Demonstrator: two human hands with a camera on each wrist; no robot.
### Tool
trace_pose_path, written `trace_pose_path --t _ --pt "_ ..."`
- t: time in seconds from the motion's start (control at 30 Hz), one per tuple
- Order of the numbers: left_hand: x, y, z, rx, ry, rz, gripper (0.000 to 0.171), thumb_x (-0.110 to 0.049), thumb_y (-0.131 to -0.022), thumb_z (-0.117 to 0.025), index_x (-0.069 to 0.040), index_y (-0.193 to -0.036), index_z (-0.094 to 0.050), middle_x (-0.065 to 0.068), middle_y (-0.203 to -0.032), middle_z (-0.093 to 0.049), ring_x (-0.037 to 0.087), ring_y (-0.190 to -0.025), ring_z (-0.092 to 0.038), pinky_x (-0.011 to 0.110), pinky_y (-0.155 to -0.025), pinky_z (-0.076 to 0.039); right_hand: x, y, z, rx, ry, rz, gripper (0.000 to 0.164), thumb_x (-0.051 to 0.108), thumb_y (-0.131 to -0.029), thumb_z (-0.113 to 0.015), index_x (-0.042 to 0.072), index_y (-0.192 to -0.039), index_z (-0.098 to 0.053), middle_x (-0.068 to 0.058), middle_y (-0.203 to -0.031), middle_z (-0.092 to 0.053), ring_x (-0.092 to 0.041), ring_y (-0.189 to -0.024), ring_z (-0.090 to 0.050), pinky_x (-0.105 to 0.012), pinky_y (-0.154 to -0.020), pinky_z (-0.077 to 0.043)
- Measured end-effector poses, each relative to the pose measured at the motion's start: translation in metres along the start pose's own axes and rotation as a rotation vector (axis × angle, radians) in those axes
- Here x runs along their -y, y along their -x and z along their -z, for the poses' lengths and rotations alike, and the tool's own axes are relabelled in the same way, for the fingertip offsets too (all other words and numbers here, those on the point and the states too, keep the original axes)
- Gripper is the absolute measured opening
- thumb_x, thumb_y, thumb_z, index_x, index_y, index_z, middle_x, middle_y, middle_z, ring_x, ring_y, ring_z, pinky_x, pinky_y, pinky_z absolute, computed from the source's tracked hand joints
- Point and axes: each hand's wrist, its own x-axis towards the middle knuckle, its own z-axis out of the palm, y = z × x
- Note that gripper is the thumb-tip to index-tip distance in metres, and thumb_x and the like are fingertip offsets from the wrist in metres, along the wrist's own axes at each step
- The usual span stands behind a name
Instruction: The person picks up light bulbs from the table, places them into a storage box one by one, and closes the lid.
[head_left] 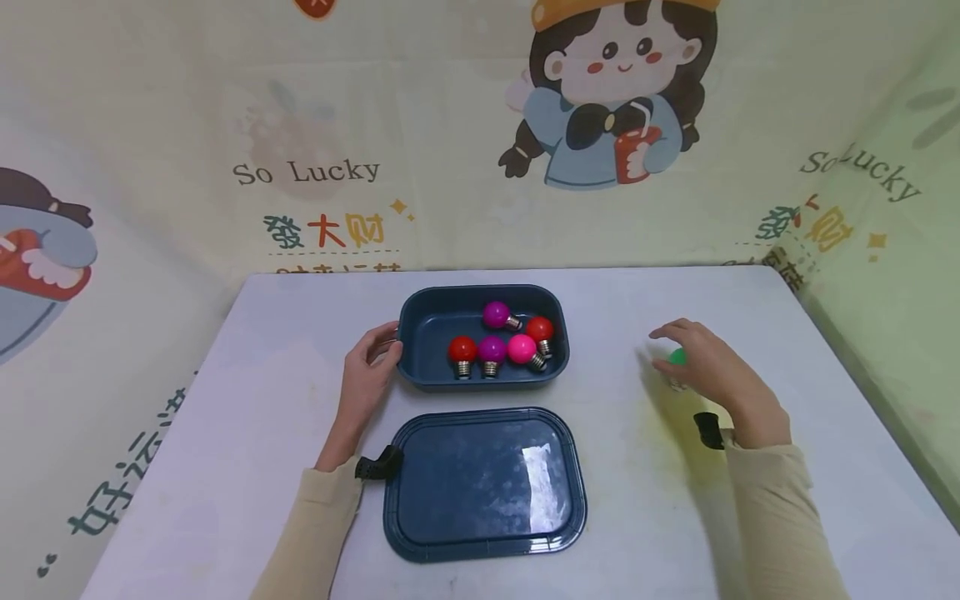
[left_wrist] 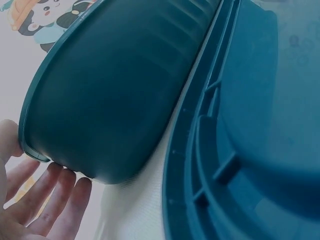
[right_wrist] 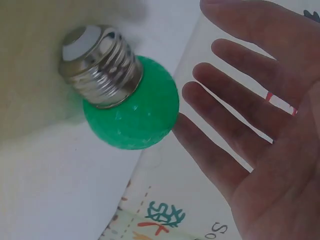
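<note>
My left hand holds the left end of a dark blue plastic box, with thumb at the rim and fingertips against the outer wall. Several small light bulbs lie inside, among them a red bulb, a purple bulb and a pink bulb. On the right side of the table, my right hand hovers by a green bulb, partly hidden behind it. In the right wrist view the green bulb shows its metal screw base, and the fingers are spread beside it.
A dark blue lid lies flat in front of the box, close to my left wrist. The white table ends at a printed cloth hanging behind it and along both sides.
</note>
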Motion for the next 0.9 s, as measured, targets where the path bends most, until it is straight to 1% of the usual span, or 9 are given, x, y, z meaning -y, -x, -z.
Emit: trace_pose_path --t 0.37,0.5,0.63,0.8,0.9 --pt "-0.003 0.002 0.0 0.002 0.006 0.003 0.041 -0.01 -0.1 -0.058 0.003 -0.138 -0.053 0.023 -0.136 -0.057 0.034 -0.124 -0.057 0.008 -0.086 -0.045 -0.021 0.006 0.001 0.019 0.015 -0.076 0.043 0.008 -0.087 -0.072 -0.014 -0.121 -0.058 -0.036 -0.122 -0.055 -0.054 -0.116 -0.045 -0.063 -0.1 -0.035" --pt "-0.004 0.003 -0.001 0.001 0.001 0.004 0.04 -0.01 -0.1 -0.058 0.003 -0.138 -0.053 0.023 -0.136 -0.057 0.033 -0.124 -0.057 0.008 -0.086 -0.045 -0.029 0.008 -0.002 0.028 0.013 -0.107 0.044 0.011 -0.087 -0.072 -0.015 -0.12 -0.058 -0.037 -0.12 -0.055 -0.054 -0.114 -0.046 -0.063 -0.098 -0.036" --pt "-0.003 0.002 0.0 0.0 0.0 0.01 0.04 -0.011 -0.1 -0.058 0.002 -0.138 -0.053 0.021 -0.136 -0.057 0.032 -0.124 -0.057 0.008 -0.087 -0.045 -0.032 0.009 -0.003 0.047 0.0 -0.143 0.044 0.012 -0.089 -0.071 -0.015 -0.121 -0.057 -0.036 -0.119 -0.055 -0.052 -0.111 -0.051 -0.063 -0.094 -0.041" --pt "-0.001 0.002 0.001 0.0 0.002 0.008 0.04 -0.011 -0.1 -0.058 0.001 -0.138 -0.053 0.021 -0.136 -0.057 0.031 -0.123 -0.057 0.008 -0.087 -0.045 -0.032 0.009 -0.004 0.06 -0.011 -0.157 0.042 0.011 -0.091 -0.07 -0.014 -0.122 -0.056 -0.035 -0.117 -0.056 -0.049 -0.103 -0.056 -0.059 -0.085 -0.048" --pt "-0.001 0.002 0.0 0.0 -0.003 0.006 0.04 -0.011 -0.1 -0.058 0.001 -0.138 -0.054 0.021 -0.135 -0.058 0.031 -0.122 -0.057 0.009 -0.087 -0.045 -0.032 0.01 -0.004 0.058 -0.019 -0.157 0.042 0.011 -0.091 -0.069 -0.014 -0.123 -0.056 -0.035 -0.118 -0.057 -0.049 -0.104 -0.056 -0.059 -0.086 -0.048"
